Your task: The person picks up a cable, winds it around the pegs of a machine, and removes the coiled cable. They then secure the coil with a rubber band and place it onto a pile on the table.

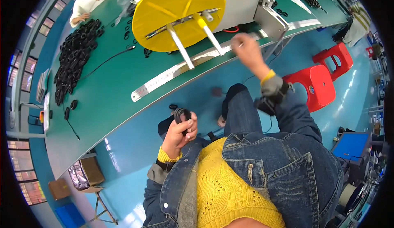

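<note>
My left hand [179,132] is closed round a small coil of black cable [181,115], held below the front edge of the green-topped table [107,100]. Farther forward and to the right, my right hand [248,52] hovers near the table's edge. Its fingers are curled but smeared by motion, so whether they hold anything is unclear. Just left of that hand, two metal rods [179,47] jut from a round yellow disc [164,20] on a white machine [240,6]. A long steel ruler [158,81] lies along the table edge beneath the rods.
A heap of coiled black cables [76,59] covers the table's left side, with a loose cable [107,59] trailing from it. Red stools [316,87] stand on the floor at right. Across the table is another person [88,2]. An open carton [91,171] sits lower left.
</note>
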Motion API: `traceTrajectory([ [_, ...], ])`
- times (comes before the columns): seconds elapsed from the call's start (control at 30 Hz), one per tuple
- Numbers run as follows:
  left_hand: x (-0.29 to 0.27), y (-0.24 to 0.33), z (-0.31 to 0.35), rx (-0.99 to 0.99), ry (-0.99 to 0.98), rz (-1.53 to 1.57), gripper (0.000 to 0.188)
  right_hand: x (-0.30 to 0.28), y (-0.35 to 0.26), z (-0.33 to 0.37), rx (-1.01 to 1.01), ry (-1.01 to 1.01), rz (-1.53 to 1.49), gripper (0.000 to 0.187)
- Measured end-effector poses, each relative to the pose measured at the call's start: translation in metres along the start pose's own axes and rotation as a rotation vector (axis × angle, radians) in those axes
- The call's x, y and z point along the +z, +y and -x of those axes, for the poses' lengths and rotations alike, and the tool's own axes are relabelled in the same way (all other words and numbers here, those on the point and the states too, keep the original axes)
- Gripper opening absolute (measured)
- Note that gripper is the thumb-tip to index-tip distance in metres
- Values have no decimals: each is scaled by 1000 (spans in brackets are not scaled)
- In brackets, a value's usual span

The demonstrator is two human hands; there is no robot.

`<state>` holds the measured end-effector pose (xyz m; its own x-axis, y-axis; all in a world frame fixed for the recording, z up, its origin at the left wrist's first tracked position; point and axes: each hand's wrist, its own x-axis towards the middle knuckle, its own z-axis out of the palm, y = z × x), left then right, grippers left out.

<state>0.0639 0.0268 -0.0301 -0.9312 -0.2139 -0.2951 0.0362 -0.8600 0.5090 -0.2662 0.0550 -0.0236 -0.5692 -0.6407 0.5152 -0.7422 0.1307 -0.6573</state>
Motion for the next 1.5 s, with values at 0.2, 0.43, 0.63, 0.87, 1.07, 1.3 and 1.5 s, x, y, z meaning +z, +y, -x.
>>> traceTrajectory([
  [0.2,42,21,-75,48,19,-310,14,-2,56,-47,-127,108,273,16],
  [0.43,60,50,-146,419,486,-314,13,31,-37,9,-305,-167,-242,13],
  [0.63,41,62,-149,584,695,-272,14,32,-36,2,-179,-252,-421,13],
  [0.87,35,71,-133,570,750,-596,11,24,-18,-5,-4,-213,-315,12],
  [1.07,25,70,-117,761,738,-589,11,16,-35,2,450,-415,-790,15],
  [1.3,58,38,-92,720,593,-363,15,19,-67,35,599,-693,-1142,14],
  [1.5,38,26,-69,674,492,-316,17,18,-84,57,599,-848,-1208,12],
])
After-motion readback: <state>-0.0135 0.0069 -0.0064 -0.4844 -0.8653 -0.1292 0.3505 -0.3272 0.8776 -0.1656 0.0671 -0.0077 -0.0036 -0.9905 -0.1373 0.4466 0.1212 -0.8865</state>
